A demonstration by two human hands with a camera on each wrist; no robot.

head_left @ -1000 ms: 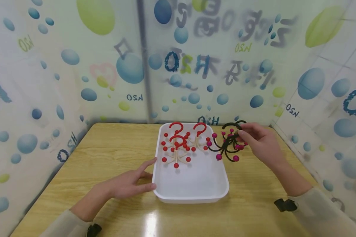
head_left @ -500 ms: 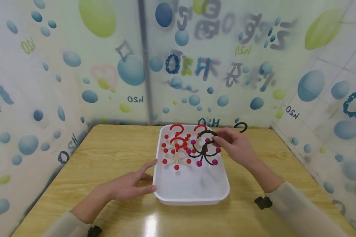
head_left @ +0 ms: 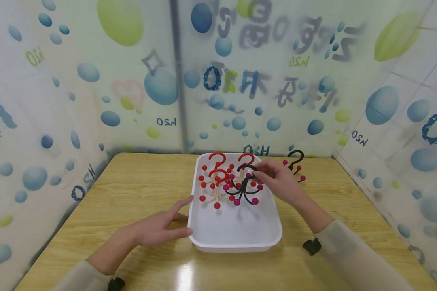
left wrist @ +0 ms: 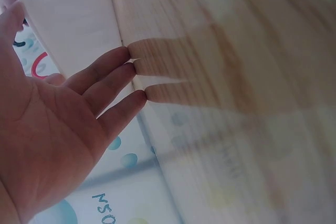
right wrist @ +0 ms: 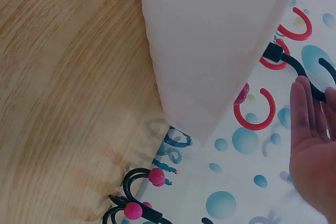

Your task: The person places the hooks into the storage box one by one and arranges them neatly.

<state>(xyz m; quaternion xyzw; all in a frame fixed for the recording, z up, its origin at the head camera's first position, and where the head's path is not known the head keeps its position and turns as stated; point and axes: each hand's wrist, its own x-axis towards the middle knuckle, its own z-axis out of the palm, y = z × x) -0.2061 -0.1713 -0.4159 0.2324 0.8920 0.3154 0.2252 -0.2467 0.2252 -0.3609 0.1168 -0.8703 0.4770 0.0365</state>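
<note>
While your right hand pinches the black hook, it hangs below-left, upright over tray.
Left hand, straight-fingered, touches tray's side.

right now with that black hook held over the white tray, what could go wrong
The black hook overlaps the red-topped hooks in the head view, so their curved arms might tangle. The right hand grips it by its upper end, so its ball-tipped arms could swing or tilt. The left hand touches just one side of the white tray, so a bump might shift it.
</note>
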